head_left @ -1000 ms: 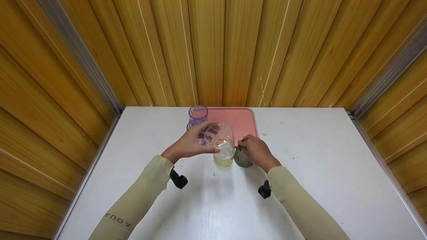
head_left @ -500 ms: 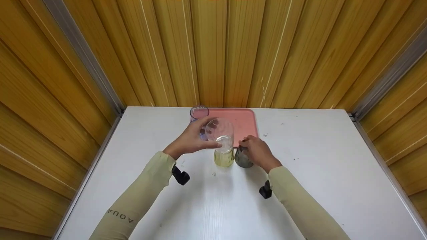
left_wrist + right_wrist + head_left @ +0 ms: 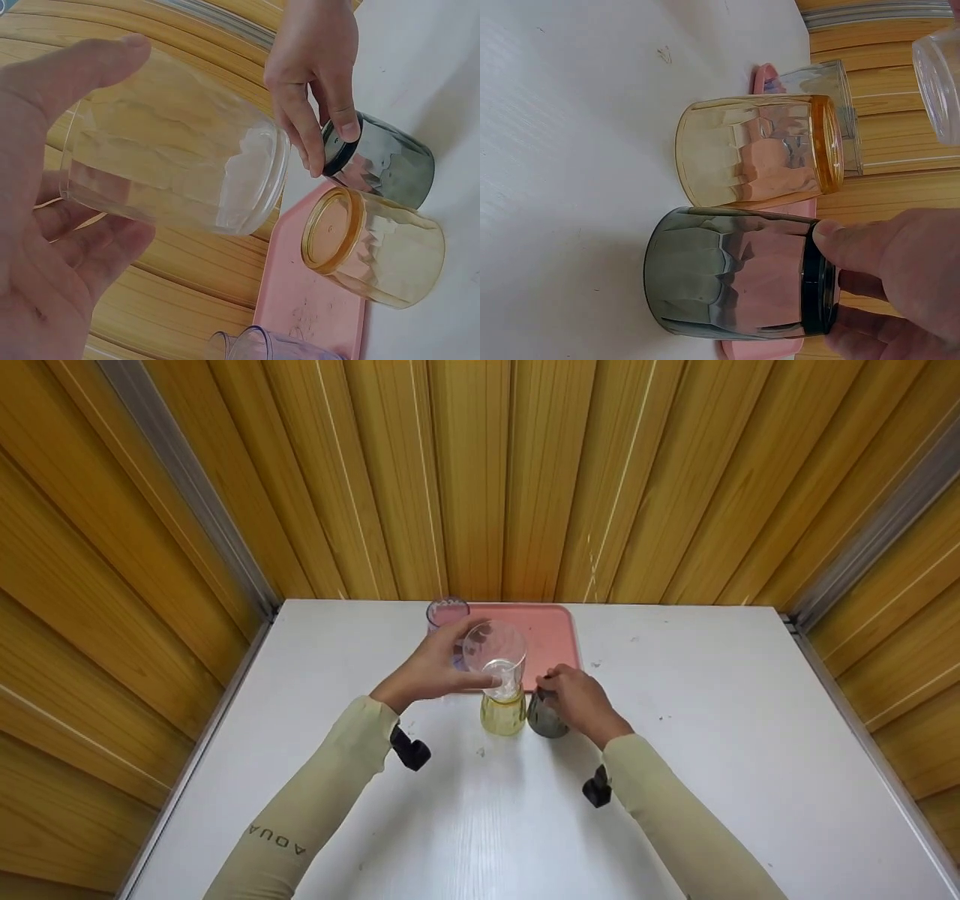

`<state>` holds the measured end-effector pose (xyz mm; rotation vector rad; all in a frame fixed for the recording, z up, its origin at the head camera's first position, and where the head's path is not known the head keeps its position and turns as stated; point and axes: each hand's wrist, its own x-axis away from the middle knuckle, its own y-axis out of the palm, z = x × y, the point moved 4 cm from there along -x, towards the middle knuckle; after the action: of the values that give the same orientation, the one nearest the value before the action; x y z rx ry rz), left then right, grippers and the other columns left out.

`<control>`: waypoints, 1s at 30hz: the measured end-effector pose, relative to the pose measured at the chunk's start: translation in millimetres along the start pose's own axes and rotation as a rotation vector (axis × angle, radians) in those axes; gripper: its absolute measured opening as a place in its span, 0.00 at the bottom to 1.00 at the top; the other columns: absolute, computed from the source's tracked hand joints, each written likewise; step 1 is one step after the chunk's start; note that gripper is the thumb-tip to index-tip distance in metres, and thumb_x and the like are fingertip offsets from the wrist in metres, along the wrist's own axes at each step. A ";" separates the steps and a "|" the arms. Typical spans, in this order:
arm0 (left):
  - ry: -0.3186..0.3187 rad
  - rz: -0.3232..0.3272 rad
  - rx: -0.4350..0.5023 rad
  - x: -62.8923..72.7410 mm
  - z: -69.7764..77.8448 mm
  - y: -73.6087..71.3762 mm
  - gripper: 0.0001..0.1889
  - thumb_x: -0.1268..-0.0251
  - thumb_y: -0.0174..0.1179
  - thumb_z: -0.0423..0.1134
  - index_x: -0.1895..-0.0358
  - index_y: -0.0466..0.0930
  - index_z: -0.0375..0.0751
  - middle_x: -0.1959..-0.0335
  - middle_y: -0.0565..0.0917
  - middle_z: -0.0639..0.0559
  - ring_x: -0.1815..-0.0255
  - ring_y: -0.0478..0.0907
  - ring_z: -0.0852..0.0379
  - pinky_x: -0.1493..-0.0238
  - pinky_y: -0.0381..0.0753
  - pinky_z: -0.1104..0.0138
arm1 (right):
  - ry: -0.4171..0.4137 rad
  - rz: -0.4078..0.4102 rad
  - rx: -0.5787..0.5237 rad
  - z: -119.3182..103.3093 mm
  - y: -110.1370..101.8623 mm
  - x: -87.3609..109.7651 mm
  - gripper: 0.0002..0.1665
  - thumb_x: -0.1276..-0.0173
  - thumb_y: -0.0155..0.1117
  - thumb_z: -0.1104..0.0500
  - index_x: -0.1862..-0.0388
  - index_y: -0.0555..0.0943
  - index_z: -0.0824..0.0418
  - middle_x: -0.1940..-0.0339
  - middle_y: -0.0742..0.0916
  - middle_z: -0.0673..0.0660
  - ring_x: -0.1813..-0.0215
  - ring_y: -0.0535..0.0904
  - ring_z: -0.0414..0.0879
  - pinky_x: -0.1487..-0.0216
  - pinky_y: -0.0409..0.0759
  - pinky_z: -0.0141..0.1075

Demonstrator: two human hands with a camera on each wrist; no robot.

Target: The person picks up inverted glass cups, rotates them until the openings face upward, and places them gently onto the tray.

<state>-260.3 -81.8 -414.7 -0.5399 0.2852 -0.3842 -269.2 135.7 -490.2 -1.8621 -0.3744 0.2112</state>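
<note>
My left hand (image 3: 431, 667) grips a clear drinking glass (image 3: 180, 142) round its side, holding it upright in the air. Below its base, and apart from it, a yellow glass (image 3: 397, 247) stands upside down on the table, its thick base on top. Right beside that is a grey glass (image 3: 720, 274), also upside down. The thumb and fingers of my right hand (image 3: 581, 697) pinch the dark base of the grey glass from above. In the head view the clear glass (image 3: 495, 649) overlaps the top of the yellow one.
A pink tray (image 3: 551, 637) lies at the table's back edge, behind the glasses. Two bluish-purple glasses stand at its left side; the rear one (image 3: 448, 613) shows best, the other is mostly behind my left hand. Wood-patterned panels rise behind the white table (image 3: 720, 720).
My left hand has moved the clear glass slightly away from me, uncovering more of the yellow glass. The right hand stays in place on the grey glass.
</note>
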 end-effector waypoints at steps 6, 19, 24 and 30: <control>-0.011 0.030 -0.009 -4.0 0.8 0.4 0.46 0.56 0.77 0.49 0.30 0.64 0.50 0.37 0.75 0.55 0.36 0.72 0.53 0.32 0.72 0.55 | 0.001 -0.001 -0.022 0.3 -0.1 0.0 0.26 0.38 0.67 0.65 0.39 0.79 0.57 0.46 0.82 0.59 0.42 0.79 0.53 0.40 0.79 0.48; -0.040 0.065 -0.041 -13.1 0.3 2.9 0.43 0.55 0.76 0.51 0.33 0.66 0.57 0.39 0.75 0.56 0.37 0.73 0.53 0.35 0.74 0.54 | 0.007 -0.006 -0.018 -3.0 -0.5 -2.5 0.24 0.37 0.65 0.67 0.40 0.79 0.60 0.47 0.83 0.59 0.43 0.80 0.52 0.40 0.80 0.47; -0.055 0.082 -0.032 -17.3 -2.4 4.4 0.43 0.56 0.76 0.51 0.33 0.66 0.57 0.39 0.76 0.56 0.37 0.73 0.52 0.36 0.75 0.54 | 0.003 0.001 -0.015 -2.6 -0.8 -3.9 0.24 0.36 0.65 0.67 0.40 0.79 0.59 0.48 0.83 0.59 0.44 0.80 0.52 0.41 0.80 0.47; -0.101 0.083 -0.018 -22.2 -6.0 6.3 0.44 0.56 0.76 0.53 0.32 0.65 0.58 0.38 0.75 0.56 0.36 0.72 0.51 0.36 0.75 0.53 | 0.050 -0.026 -0.082 -2.2 0.3 -3.6 0.24 0.34 0.62 0.67 0.39 0.78 0.58 0.47 0.82 0.57 0.43 0.79 0.51 0.41 0.81 0.46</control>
<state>-280.6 -70.0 -419.5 -0.5613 0.2130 -0.2736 -271.8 132.4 -490.0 -1.9380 -0.3774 0.1332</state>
